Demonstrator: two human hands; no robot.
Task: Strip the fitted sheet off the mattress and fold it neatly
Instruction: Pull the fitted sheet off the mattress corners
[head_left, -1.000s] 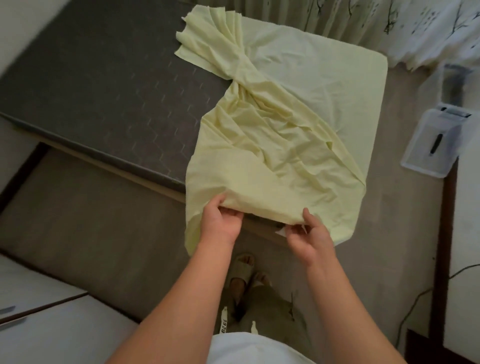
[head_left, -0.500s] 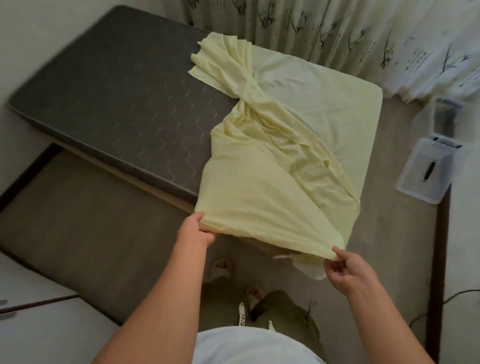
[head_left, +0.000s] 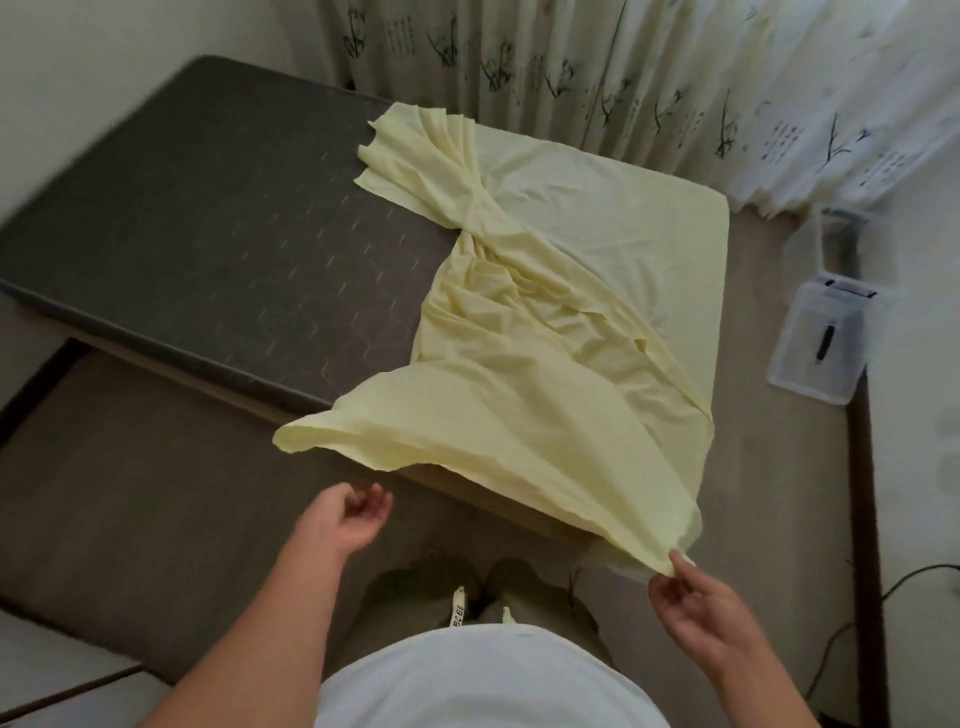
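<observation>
At the far left, the bare dark grey mattress (head_left: 208, 218) lies uncovered over most of its length, its quilted hexagon pattern showing. Below it a brown floor (head_left: 130, 493) runs toward a white piece of furniture (head_left: 57, 696) in the lower-left corner.

Nearer the middle, the left hand (head_left: 345, 519) is raised palm-up with its fingers loosely curled, holding nothing. It sits just under the loose edge of the sheet and is apart from it.

The pale yellow fitted sheet (head_left: 545, 364) covers only the right end of the mattress. Its far right part lies flat and smooth and wraps over the mattress's right edge. A bunched, twisted ridge of cloth runs diagonally from the far side toward the near right corner. One flap lies folded back onto the grey top at the far side. The near portion hangs out past the mattress's near edge, with a lifted flap reaching out to the left over the floor.

At the lower right, the right hand (head_left: 696, 608) pinches the sheet's near corner between thumb and fingertips, and the cloth is drawn taut up from there.

Behind the bed hangs a white curtain (head_left: 623, 78) printed with dark bamboo sprigs. To the right of the bed, a clear plastic box (head_left: 826, 338) stands on the floor with a small dark object inside, and a dark cable (head_left: 841, 639) trails across the floor in the lower-right corner.
</observation>
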